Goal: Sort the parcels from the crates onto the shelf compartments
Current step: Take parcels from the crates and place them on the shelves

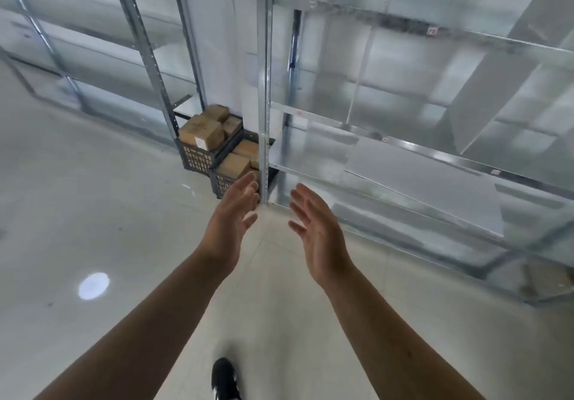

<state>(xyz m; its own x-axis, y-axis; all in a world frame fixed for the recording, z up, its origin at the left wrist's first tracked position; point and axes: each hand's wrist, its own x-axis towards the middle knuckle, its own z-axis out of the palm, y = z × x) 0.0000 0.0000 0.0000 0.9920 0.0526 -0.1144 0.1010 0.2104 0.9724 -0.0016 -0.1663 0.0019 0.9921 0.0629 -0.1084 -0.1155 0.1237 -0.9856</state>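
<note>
Pale shiny floor [93, 213] fills the room. Nearest is a black shoe [225, 379]. Both hands are up in front of the silver shelf post [264, 88]. The left hand [231, 213] is just left of it and the right hand [316, 231] just right, fingers straight, holding nothing. At the foot of the post sits the near crate [222, 182]. The far crate [195, 158] sits left of the post. Both hold brown parcels [202, 132]. Right of the post runs the shelf [403, 157].

The parcels [202, 132] are tan-brown cardboard, one bearing a white label [199, 142], the crates [195, 159] dark grey with a lattice of small slots, the shelf [403, 166] silvery-grey metal with rows of punched holes along its posts [146, 48], the floor [93, 213] pale off-white, the shoe [224, 379] black with white stripes.
</note>
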